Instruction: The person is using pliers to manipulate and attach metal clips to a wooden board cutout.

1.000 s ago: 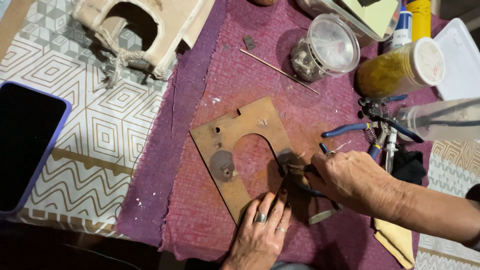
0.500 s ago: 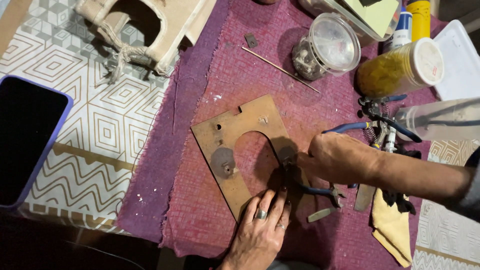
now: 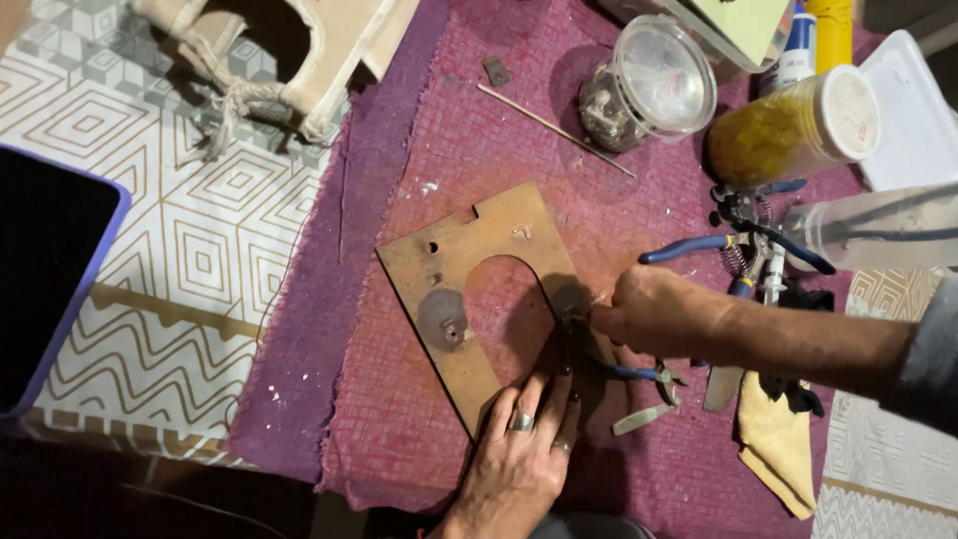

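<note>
the wooden template [image 3: 469,299] lies in the middle of the frame. the left hand [image 3: 519,454] presses flat on its lower edge, fingers spread. the right hand [image 3: 649,311] is closed around something small at its right edge; what, i cannot tell. if the flat hand loosens, i think the template can slide on the purple cloth [image 3: 399,419], and the fingertips are close to the working point.

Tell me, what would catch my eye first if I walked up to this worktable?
Probably the brown board with an arch-shaped cutout, lying in the middle on a purple cloth. The left hand, wearing rings, presses flat on its near edge, while the right hand works at the cutout's right edge. Behind them stand a clear jar and a yellow-filled jar, and blue-handled pliers lie at the right.
</note>
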